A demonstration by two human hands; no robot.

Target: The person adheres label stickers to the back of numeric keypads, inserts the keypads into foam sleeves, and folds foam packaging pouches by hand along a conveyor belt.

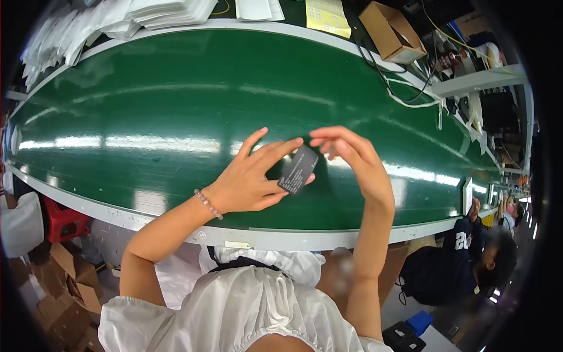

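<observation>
A small flat dark grey rectangular piece (298, 170) with rows of white print, battery-like in look, is held tilted above the green surface. My left hand (249, 180) grips it by the edges, with fingertips at its top and lower right and the thumb near its lower left. The left index finger sticks out apart from it. To the right of the piece, my right hand (365, 167) hovers with bent fingers apart, touching nothing that I can see. A beaded bracelet (209, 203) circles my left wrist.
The green conveyor-like bench (176, 70) has a pale rim. Beyond it lie white paper stacks (170, 13), a yellow sheet (327, 17), an open cardboard box (392, 34) and loose cables (410, 100). Another person (451, 264) sits at the right. A red stool (61, 220) stands left.
</observation>
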